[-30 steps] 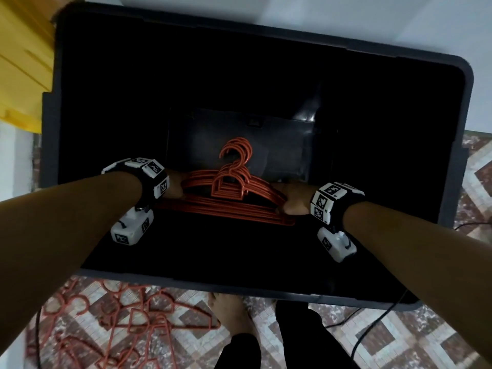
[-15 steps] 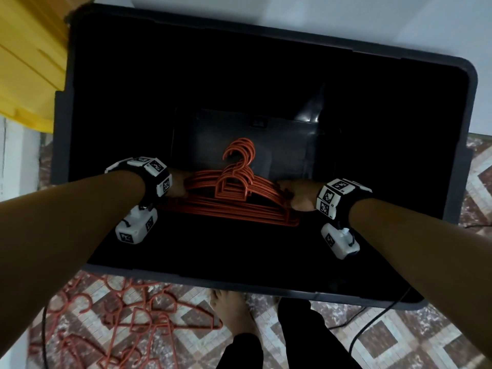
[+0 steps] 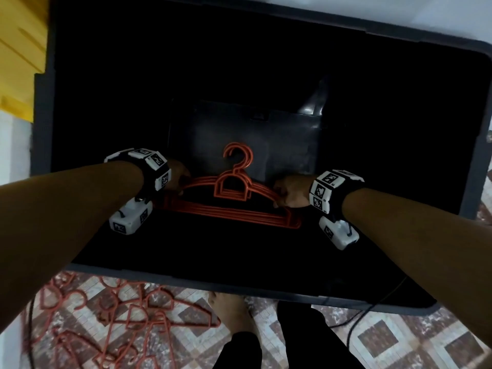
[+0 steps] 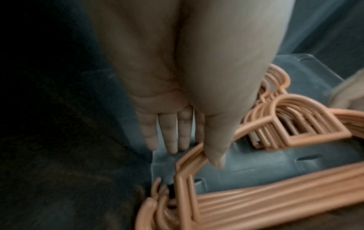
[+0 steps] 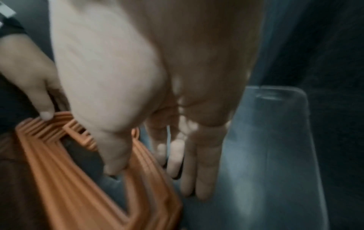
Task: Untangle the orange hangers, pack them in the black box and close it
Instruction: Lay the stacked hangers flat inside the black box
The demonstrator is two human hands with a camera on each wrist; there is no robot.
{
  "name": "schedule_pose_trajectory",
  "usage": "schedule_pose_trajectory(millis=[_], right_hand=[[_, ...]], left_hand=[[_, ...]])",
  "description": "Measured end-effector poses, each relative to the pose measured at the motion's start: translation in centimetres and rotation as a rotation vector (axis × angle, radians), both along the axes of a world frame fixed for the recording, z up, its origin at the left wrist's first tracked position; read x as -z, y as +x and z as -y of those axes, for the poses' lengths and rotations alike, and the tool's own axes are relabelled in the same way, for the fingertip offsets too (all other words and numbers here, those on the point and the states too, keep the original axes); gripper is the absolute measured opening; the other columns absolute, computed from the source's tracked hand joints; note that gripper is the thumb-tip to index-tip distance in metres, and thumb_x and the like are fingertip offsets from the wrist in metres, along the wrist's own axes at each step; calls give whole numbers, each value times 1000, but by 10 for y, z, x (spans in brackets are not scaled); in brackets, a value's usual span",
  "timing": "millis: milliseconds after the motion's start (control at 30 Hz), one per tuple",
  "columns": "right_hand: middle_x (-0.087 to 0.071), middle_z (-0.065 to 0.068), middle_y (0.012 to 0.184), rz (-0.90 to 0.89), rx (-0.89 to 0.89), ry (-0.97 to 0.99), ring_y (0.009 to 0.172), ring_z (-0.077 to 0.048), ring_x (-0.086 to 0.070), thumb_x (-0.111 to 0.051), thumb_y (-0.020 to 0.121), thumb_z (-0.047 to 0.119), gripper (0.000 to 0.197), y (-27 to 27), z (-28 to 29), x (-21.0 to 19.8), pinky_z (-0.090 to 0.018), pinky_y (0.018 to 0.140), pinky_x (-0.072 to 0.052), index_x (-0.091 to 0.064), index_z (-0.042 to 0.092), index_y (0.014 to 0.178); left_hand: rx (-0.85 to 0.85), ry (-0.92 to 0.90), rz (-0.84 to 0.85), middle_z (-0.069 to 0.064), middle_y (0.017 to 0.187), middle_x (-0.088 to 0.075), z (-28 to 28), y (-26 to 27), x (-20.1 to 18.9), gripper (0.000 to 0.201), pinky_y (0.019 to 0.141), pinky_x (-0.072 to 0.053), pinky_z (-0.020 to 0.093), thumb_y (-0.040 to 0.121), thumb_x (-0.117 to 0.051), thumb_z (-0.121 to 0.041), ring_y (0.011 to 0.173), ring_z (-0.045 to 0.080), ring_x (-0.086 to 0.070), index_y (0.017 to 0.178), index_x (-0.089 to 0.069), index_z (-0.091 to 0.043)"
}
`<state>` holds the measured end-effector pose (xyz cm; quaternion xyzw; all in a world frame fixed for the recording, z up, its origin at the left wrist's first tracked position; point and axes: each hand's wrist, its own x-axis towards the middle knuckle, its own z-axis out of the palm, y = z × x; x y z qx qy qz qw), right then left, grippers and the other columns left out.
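Grip: our left hand (image 3: 177, 177) and right hand (image 3: 292, 193) each pinch a shoulder of the stacked orange hangers (image 3: 231, 201), thumb over, fingers under | stack: inside the black box (image 3: 42, 134) | floor: tangled hangers (image 3: 127, 323) near box.

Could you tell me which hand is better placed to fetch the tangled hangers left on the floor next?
Probably left: the floor hangers lie at the box's near edge, below the left hand. The right hand is on the far side; both now hold the stack.

Hangers (image 3: 229, 206) orange — box (image 3: 474, 161) black; floor tiles (image 3: 372, 339) brown-and-white checks; yellow object (image 3: 18, 49).
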<state>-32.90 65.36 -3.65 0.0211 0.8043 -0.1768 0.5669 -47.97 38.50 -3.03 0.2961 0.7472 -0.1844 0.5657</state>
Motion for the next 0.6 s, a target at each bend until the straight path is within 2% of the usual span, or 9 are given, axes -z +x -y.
schedule_pose_trajectory(millis=[67,167,233,333,400,467,600], right_hand=[[-54,-4,145,10,36,-15,132,-26,-51,-64,93,49,62,4,-1,0,-30,103,-40,-49,19,146],[-42,-5,158,25,57,-12,144,-26,-39,-60,97,46,68,7,-5,-5,-33,116,-32,-36,20,156],[-36,-5,161,19,50,-9,148,-26,-34,-56,100,42,64,9,-5,-9,-34,119,-28,-35,20,156],[-40,-6,159,68,51,-35,145,-25,-39,-54,101,30,56,15,-4,-13,-33,118,-32,-38,23,154],[-43,-3,158,109,76,-57,142,-23,-43,-55,97,21,62,17,-3,-13,-33,117,-36,-37,28,155],[-44,0,157,126,99,-72,141,-22,-44,-58,95,22,65,16,-3,-14,-34,116,-37,-36,32,155],[-44,2,156,174,105,-115,141,-21,-45,-61,97,39,65,13,-4,-23,-33,115,-37,-34,34,156]], left_hand=[[-5,7,16,4,134,-61,1,2,-1,58,98,-46,30,87,-70,-31,119,22,-59,141,-52,-17],[-26,-2,41,5,138,-58,1,2,-4,61,97,-44,28,90,-67,-28,121,22,-57,145,-45,-18],[-31,-8,62,4,140,-56,3,2,-7,61,98,-46,29,92,-64,-25,121,22,-57,148,-41,-21],[-88,-37,94,7,143,-53,8,4,-4,57,102,-45,31,95,-60,-18,124,25,-56,148,-39,-17],[-115,-55,137,11,142,-53,11,4,-3,46,101,-45,31,100,-53,-14,123,27,-57,145,-43,-12],[-131,-65,146,8,144,-52,14,3,-1,45,99,-46,29,101,-50,-19,123,26,-57,146,-43,-13],[-192,-100,140,8,150,-44,12,4,-4,54,103,-42,28,100,-52,-22,132,26,-49,151,-35,-17]])
